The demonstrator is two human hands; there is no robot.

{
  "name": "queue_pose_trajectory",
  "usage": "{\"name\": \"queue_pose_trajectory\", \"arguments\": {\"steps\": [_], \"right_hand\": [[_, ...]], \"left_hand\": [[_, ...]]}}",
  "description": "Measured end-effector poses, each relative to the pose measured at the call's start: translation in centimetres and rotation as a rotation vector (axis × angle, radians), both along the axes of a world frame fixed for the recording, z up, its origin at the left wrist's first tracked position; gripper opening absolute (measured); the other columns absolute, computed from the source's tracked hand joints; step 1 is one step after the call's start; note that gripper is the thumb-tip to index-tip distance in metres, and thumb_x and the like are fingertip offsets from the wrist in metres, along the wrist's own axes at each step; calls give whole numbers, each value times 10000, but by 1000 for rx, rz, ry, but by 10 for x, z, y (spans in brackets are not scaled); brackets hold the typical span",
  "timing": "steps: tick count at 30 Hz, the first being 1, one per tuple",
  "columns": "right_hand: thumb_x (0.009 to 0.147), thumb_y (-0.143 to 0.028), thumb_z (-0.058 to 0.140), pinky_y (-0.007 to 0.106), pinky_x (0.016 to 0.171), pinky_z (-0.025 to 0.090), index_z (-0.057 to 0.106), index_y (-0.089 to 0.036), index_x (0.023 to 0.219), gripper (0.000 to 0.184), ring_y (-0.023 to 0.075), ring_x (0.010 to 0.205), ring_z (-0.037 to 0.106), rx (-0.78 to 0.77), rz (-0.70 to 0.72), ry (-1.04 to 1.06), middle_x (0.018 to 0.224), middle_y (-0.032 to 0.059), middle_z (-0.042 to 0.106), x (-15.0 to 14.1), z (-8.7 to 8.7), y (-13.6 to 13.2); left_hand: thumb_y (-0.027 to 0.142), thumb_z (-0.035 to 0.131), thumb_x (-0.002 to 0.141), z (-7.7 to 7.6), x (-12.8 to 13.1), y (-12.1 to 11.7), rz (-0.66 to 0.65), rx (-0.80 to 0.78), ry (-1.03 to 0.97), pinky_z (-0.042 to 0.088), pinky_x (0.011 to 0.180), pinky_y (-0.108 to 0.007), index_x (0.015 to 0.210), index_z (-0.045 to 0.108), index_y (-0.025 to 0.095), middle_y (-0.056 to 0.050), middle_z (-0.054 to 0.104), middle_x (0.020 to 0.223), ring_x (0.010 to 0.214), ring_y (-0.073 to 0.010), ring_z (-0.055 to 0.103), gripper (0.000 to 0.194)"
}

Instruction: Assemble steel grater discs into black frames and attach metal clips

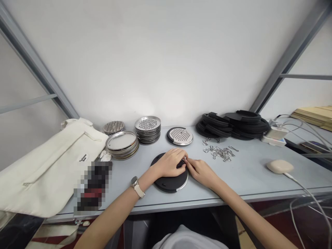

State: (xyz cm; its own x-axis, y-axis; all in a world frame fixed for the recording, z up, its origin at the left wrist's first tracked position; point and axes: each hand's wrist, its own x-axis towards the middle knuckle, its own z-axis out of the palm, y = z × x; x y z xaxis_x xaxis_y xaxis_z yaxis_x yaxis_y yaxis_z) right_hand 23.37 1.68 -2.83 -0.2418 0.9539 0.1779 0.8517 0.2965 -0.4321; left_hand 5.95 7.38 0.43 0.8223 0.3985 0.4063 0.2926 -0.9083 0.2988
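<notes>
In front of me on the table lies a round black disc [169, 185] with a thin metal rim showing at its lower right. My left hand [171, 163] rests on top of it, fingers bent over its far right part and thumb tucked in. My right hand [200, 172] meets it at the disc's right edge, with thumb and forefinger pinched on a small metal wire clip [183, 160]. The fingers partly hide the clip, so I cannot tell whether it passes through the disc. A heap of similar wire clips [221, 153] lies to the right.
Behind the disc sits a perforated metal grater plate [180, 136] in a black holder. Leftward stand stacked grater plates [147, 124], plain-faced metal discs [122, 141] and a cream bag [57, 166]. Rightward are piled black rings [214, 125], a charger [277, 133] and a beige corded device [280, 166].
</notes>
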Motion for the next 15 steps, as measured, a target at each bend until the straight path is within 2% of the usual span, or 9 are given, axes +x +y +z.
{"name": "queue_pose_trajectory", "arguments": {"steps": [15], "right_hand": [[978, -287, 263, 254, 586, 346, 537, -191, 826, 327, 169, 630, 605, 47, 12, -6, 730, 48, 658, 2, -5, -3]], "left_hand": [[165, 515, 806, 0, -1, 1, -18, -4, 2, 423, 861, -342, 993, 492, 175, -56, 577, 932, 899, -208, 530, 189]]}}
